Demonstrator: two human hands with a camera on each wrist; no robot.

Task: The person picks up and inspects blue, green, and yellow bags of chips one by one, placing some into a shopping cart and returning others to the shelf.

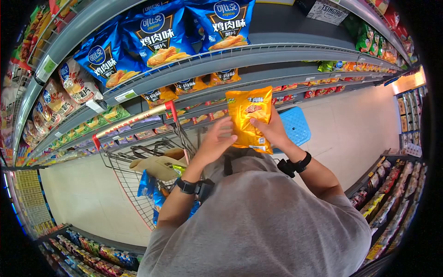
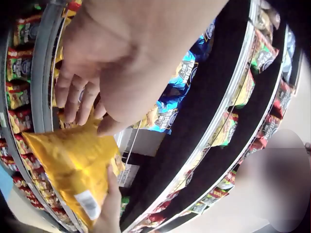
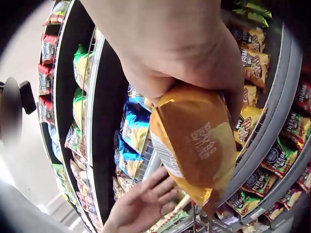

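Grey T-shirt shoulders [image 1: 263,221] fill the bottom of my head view, and both forearms rise from them toward the shelves. Going left to right: my left hand [image 1: 217,138] has its fingers straight and relaxed, the tips just touching the left edge of the glossy orange-yellow foil snack bag [image 1: 251,117]; it steadies and does not grip. My right hand [image 1: 272,129] is clamped on the bag, thumb on the front face and fingers curled behind its right side, as the right wrist view shows [image 3: 194,141].

I judge the bag light, puffed with air, with a slick crinkly film and brittle contents, so a hard squeeze would crush it. The flat sealed edges or the sides look like the best places to hold.

The bag is upright in mid-air at chest height, in front of the grey metal shelf of blue chip bags [image 1: 161,32], above the red-handled wire shopping cart [image 1: 134,157]. Both wrists are bent inward, elbows tucked.
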